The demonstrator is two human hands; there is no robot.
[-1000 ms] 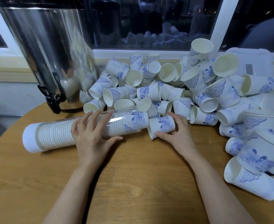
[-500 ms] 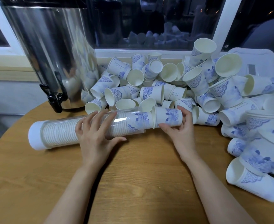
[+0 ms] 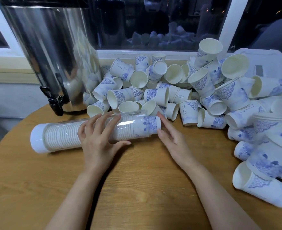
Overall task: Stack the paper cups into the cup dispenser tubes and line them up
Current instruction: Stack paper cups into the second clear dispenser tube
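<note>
A clear dispenser tube [image 3: 60,136] with a white end cap [image 3: 35,138] lies on its side on the wooden table [image 3: 137,188], filled with nested paper cups. My left hand [image 3: 98,136] grips the tube around its middle, fingers over the top and thumb underneath. The last white-and-blue cup [image 3: 151,124] sits almost fully inside the tube's open right end. My right hand [image 3: 173,140] is flat with straight fingers against that cup's base. A big heap of loose blue-patterned paper cups [image 3: 195,90] lies behind and to the right.
A tall steel urn [image 3: 50,52] with a black tap [image 3: 54,100] stands at the back left. A white window sill [image 3: 142,54] runs behind the heap. A clear plastic box [image 3: 261,60] sits at the back right. More cups [image 3: 269,171] crowd the table's right edge.
My right hand has pushed the held cup left into the tube's open end and now lies flat against its base. My left hand kept its hold on the tube.
</note>
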